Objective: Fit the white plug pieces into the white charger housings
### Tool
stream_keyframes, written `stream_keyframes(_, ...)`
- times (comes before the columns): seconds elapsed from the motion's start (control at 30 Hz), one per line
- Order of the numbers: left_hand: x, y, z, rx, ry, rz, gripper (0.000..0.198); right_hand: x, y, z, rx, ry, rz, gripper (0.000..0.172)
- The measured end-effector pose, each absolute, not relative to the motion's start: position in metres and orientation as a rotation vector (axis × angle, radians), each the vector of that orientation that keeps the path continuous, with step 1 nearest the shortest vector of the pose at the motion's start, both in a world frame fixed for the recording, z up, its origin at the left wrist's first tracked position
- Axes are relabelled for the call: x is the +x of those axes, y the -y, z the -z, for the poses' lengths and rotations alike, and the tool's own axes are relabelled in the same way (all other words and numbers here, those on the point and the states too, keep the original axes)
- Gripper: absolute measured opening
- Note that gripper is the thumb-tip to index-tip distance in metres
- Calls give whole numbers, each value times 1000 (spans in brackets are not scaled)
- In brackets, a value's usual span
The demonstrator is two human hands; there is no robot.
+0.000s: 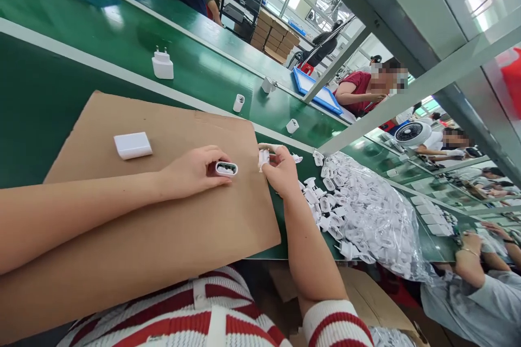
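My left hand [197,171] is closed round a white charger housing [226,168], whose open end faces right and shows parts inside. Over the right edge of the cardboard sheet [183,217], my right hand [280,169] pinches a small white plastic plug part [264,159]; its far side is hidden by the fingers. Another white charger housing [133,145] lies on the cardboard to the left. Beyond my right hand, many loose white plug parts [325,203] spill from a clear plastic bag [378,222].
Along the green bench [122,59] stand a white charger with two pins [163,64] and several small housings [239,102]. Blue trays [317,91] lie at the far side. A metal frame post [345,59] slants across the right. Co-workers sit across the bench and at the right.
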State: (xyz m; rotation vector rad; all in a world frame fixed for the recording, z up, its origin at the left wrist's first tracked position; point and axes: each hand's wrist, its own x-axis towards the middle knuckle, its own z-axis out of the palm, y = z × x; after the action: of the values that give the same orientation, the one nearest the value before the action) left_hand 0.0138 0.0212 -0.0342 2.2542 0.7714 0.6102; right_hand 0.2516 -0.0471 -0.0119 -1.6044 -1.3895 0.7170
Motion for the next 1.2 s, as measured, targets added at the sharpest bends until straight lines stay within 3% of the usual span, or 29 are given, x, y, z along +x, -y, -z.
stream_keyframes(0.13,10,-24,40,2337,-683,-675,41,239,53,2,-1229,1077,-1336,48)
stream_keyframes(0.27,11,-26,40,2305,-681,-667,35,234,59,-3,-1254,975,-1483,36)
stream_keyframes(0.4,11,-24,40,2241,-663,-652,33,227,59,1,-1282,979,-1361,29)
stream_keyframes(0.8,15,-24,47,2287,-636,-613,37,216,67,3,-1284,1235,-1128,30)
stream_keyframes(0.93,16,-25,48,2256,-683,-573,39,216,68,2,-1345,1475,-773,23)
stream_keyframes(1.07,18,-26,50,2229,-685,-560,40,214,76,-2,-1450,1756,-468,39)
stream_keyframes(1.2,19,-27,52,2206,-645,-585,38,214,79,0,-1478,1981,-303,28)
